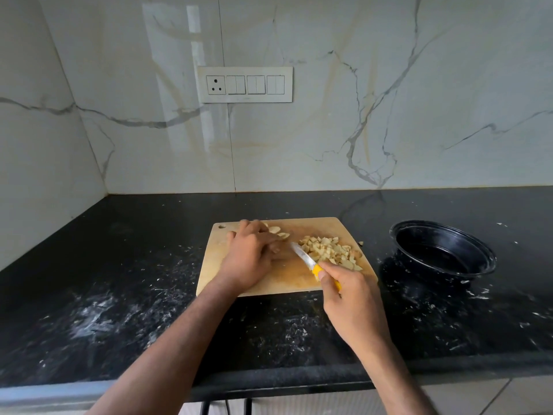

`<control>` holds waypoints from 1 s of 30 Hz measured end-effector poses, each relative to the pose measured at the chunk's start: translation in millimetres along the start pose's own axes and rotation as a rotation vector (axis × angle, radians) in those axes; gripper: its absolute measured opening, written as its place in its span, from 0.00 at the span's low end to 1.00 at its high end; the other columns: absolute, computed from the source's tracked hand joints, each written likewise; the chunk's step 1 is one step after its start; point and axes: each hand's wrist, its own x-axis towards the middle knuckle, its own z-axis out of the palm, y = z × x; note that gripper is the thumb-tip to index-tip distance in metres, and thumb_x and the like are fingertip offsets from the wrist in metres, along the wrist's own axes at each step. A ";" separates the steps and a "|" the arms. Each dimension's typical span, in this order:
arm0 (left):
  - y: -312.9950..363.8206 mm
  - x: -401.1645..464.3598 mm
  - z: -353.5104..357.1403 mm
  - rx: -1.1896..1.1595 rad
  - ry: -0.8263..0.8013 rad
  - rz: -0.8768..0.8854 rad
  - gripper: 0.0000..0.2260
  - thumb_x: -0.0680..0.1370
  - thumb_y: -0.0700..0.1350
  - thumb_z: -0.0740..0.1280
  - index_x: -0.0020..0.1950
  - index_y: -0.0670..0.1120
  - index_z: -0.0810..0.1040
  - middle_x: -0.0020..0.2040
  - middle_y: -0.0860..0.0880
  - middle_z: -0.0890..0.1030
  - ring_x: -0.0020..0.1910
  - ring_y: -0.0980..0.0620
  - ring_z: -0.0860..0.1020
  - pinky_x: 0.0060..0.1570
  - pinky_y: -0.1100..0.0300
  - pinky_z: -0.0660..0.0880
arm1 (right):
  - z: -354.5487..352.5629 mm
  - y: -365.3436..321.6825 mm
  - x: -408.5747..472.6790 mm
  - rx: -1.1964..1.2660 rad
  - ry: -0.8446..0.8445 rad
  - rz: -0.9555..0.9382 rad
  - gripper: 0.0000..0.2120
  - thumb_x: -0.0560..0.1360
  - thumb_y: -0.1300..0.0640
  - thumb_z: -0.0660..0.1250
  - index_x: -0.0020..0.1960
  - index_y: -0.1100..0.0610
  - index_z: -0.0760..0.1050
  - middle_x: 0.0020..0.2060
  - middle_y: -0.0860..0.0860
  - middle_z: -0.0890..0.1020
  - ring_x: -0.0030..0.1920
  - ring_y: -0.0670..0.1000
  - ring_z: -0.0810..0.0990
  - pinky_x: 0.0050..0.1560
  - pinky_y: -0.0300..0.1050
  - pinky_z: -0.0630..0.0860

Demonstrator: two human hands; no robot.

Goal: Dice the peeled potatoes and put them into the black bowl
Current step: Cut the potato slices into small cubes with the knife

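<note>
Dicing is in hand on the cutting board (269,283). The left hand (251,259) presses down over potato slices (279,232) near the board's far left corner, fingers lying over them. The right hand (350,298) grips the yellow-handled knife (308,260), blade angled toward the left fingers. A heap of diced potato (329,251) sits by the board's right edge. The black bowl (443,251), off the right edge, looks empty. Next: cut the remaining slices, then move the dice across.

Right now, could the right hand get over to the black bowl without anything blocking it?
Probably yes. The right hand grips the knife at the cutting board's right side, and only bare countertop shows between it and the black bowl.
</note>
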 end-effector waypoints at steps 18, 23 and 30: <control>-5.3 14.3 -3.2 0.036 0.064 -0.149 0.08 0.79 0.49 0.71 0.56 0.55 0.85 0.55 0.55 0.80 0.60 0.51 0.72 0.58 0.49 0.64 | 7.2 -22.3 1.3 -0.337 0.008 -0.038 0.10 0.72 0.56 0.75 0.53 0.54 0.85 0.28 0.48 0.83 0.24 0.46 0.80 0.25 0.38 0.75; -0.5 36.8 -3.2 0.287 -0.131 -0.115 0.14 0.80 0.56 0.67 0.64 0.57 0.81 0.64 0.55 0.77 0.66 0.51 0.68 0.61 0.48 0.61 | 7.6 -21.9 2.6 -0.302 -0.012 -0.051 0.10 0.74 0.55 0.74 0.54 0.54 0.85 0.29 0.47 0.83 0.25 0.45 0.79 0.26 0.34 0.72; 2.8 36.9 9.8 0.391 -0.133 -0.071 0.14 0.84 0.52 0.60 0.65 0.53 0.81 0.62 0.54 0.79 0.64 0.51 0.70 0.60 0.49 0.61 | 5.1 -23.2 3.1 -0.246 -0.055 -0.062 0.15 0.81 0.51 0.64 0.65 0.52 0.79 0.41 0.49 0.87 0.38 0.47 0.84 0.38 0.38 0.78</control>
